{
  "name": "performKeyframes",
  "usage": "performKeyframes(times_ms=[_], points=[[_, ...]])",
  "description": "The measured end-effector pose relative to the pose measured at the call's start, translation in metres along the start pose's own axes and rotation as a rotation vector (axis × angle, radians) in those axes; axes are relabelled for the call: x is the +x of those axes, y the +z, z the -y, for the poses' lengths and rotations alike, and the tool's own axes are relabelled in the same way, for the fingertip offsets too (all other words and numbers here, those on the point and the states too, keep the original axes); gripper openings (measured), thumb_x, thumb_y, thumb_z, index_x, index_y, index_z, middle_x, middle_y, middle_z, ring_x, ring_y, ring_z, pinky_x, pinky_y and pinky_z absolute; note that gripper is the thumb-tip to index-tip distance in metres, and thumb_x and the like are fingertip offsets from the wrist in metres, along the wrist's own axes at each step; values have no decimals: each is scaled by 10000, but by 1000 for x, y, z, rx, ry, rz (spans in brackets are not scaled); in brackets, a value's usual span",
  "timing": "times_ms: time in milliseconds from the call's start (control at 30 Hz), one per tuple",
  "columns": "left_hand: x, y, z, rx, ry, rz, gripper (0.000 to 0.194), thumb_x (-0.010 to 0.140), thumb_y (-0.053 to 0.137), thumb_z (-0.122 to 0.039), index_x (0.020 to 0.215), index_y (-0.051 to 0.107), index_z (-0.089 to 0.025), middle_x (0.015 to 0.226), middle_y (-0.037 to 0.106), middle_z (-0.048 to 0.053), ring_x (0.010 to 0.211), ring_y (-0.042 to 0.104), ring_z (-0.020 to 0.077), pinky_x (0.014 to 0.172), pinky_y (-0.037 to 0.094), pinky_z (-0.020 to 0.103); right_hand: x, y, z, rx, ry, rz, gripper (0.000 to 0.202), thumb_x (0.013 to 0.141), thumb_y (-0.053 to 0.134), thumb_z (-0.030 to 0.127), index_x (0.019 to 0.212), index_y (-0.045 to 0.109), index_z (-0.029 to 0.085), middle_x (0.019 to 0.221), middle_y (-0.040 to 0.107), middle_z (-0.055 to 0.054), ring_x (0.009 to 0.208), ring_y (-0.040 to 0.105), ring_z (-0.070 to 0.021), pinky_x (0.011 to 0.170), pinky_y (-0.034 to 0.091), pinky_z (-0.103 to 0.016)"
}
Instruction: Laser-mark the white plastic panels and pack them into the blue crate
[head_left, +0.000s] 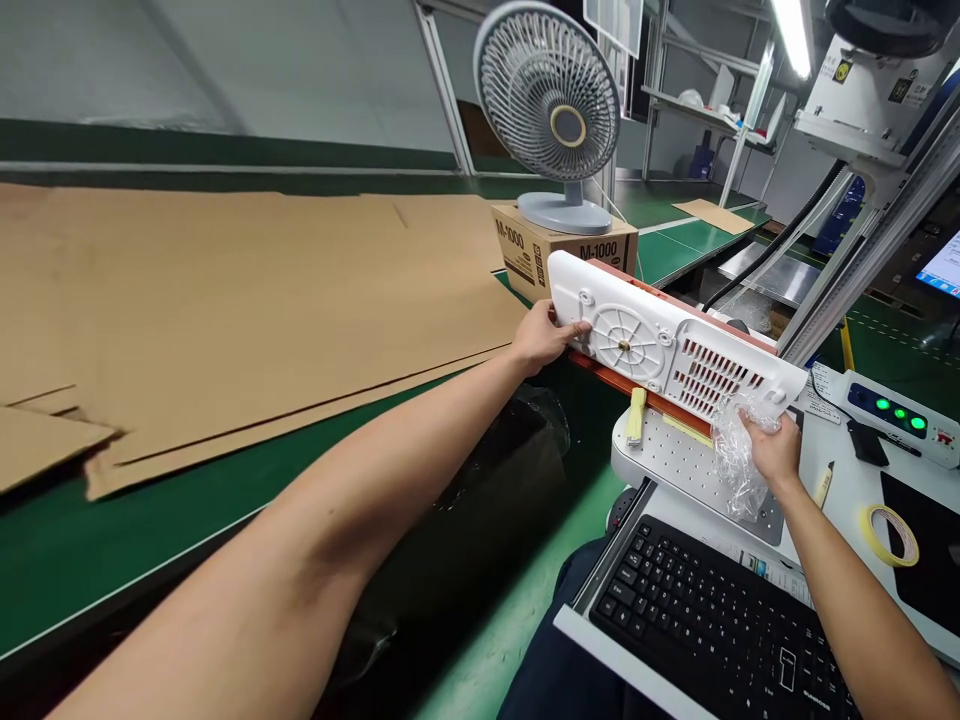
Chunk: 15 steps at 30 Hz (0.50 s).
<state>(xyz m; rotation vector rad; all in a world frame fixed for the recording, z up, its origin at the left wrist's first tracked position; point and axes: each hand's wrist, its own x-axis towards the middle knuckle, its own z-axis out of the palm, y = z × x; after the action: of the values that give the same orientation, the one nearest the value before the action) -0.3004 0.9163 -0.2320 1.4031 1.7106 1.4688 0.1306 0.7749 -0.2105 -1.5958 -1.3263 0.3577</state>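
A long white plastic housing (637, 345) with a round ribbed pattern and a slotted grille is held up on its edge between my two hands. My left hand (549, 338) grips its left end, thumb across the front face. At the lower right end, my right hand (776, 448) is closed on the housing together with crumpled clear plastic film (739, 460). Behind and below the housing shows a reddish-orange fixture (611, 375), partly hidden by it. Under it lies a perforated metal plate (694, 462) on a white machine base, with a yellow tape strip (636, 415) at its edge.
A black keyboard (712, 610) sits on a pull-out tray before me. Yellow tape (889, 535), a cutter knife (823, 485) and a controller with green lights (900, 412) lie right. Left, cardboard (300, 290) covers a green bench; a fan (547, 100) stands on a carton (555, 250).
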Motion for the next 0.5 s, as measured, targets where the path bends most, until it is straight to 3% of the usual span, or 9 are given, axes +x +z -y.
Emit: performKeyframes(times_ms=[300, 500], points=[[-3, 1, -5, -141, -36, -49, 614, 712, 1014, -322, 1226, 731, -145, 1150, 795, 123, 1081, 735, 317, 980, 640, 443, 1, -1, -1, -15, -12, -21, 596, 676, 812, 746, 947, 791, 215, 1045, 850, -170, 1007, 799, -434, 931, 618, -527], [-9, -2, -15, -243, -120, -51, 608, 698, 1011, -213, 1228, 723, -141, 1172, 801, 125, 1132, 746, 321, 961, 660, 420, 1, -1, -2, -12, -21, -9, 584, 699, 813, 730, 959, 798, 207, 1042, 850, -173, 1010, 805, -414, 942, 625, -507]])
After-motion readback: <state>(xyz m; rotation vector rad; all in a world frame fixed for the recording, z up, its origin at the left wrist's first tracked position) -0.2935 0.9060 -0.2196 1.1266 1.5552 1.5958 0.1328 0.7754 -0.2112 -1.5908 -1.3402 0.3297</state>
